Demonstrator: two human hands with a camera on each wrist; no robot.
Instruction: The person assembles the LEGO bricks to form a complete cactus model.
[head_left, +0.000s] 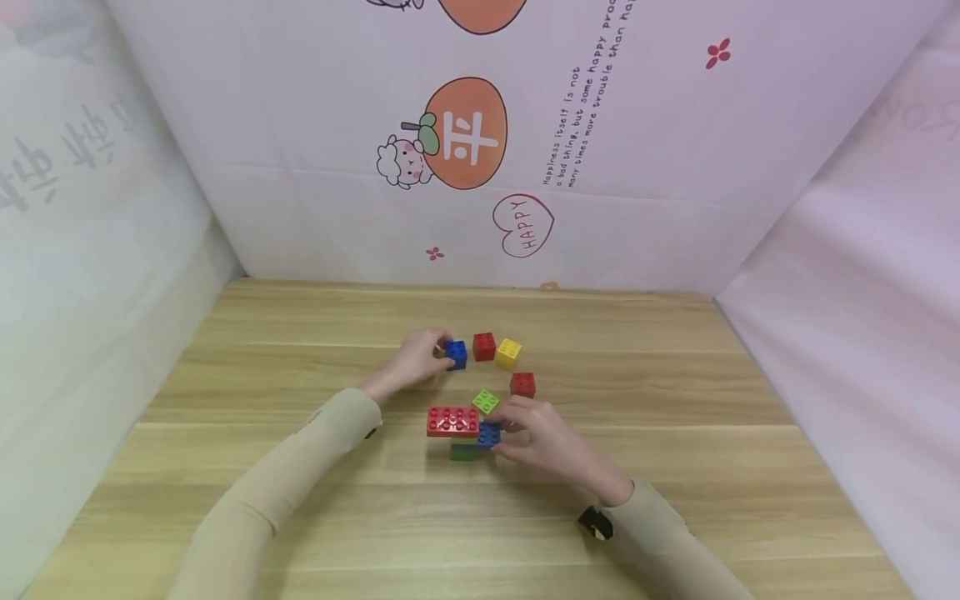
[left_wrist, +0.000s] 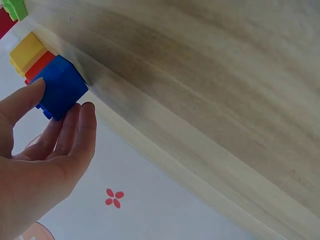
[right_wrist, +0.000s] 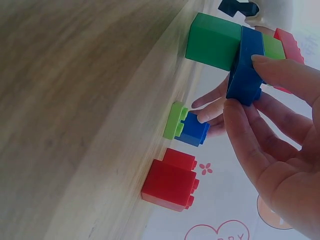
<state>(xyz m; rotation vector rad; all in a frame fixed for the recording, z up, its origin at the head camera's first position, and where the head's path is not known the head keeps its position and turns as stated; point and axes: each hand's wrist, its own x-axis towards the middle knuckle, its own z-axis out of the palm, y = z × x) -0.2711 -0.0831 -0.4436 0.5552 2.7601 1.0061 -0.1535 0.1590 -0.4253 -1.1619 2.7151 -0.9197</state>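
Stacked bricks point(head_left: 453, 422) could come apart, we judge, if our right hand point(head_left: 547, 437) levered the jutting blue brick point(head_left: 489, 435), gripping that end alone; a hasty sideways push by our left hand point(head_left: 415, 360) could knock the red block point(head_left: 483, 346) beside its blue block point(head_left: 457, 356). We have the stacked bricks just left of our right hand, whose thumb and fingers pinch the blue brick; farther off, our left hand, half curled, pinches the blue block. Whether the stacked bricks touch the tabletop point(head_left: 390, 533), we cannot tell.

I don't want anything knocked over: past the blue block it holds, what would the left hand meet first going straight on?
The left hand would likely meet the red block beside the yellow block, though depth is hard to judge.
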